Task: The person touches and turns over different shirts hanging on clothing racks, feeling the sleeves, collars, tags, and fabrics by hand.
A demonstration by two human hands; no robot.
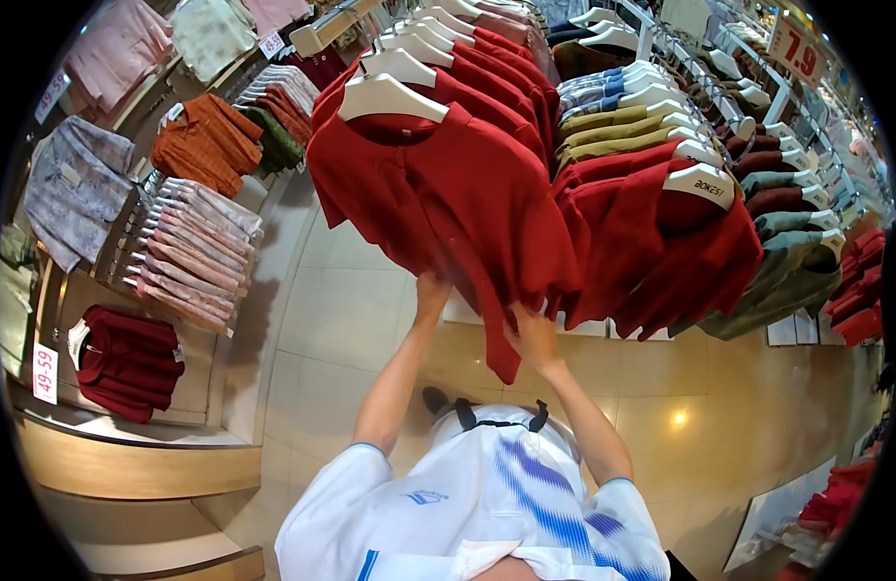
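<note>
A red shirt (pixel 448 194) hangs from a white hanger (pixel 393 100) at the front end of a rack. My left hand (pixel 432 293) is closed on its lower edge, with the fingertips partly hidden by the cloth. To the right, my right hand (pixel 533 336) grips the same shirt near its hem. Between the two hands, a pointed fold of the fabric hangs down. More red shirts on white hangers are lined up behind this one. Close to its right side hangs another red garment (pixel 661 237) on a hanger with dark lettering.
Olive tops (pixel 603 131) and grey-green tops (pixel 782 276) fill the racks on the right, below a price sign (pixel 797 45). Along the left wall are a patterned shirt (pixel 78 184), an orange shirt (pixel 208 143), a dark red top (pixel 128 363) and a wooden ledge (pixel 138 460). Tiled floor (pixel 322 329) lies below.
</note>
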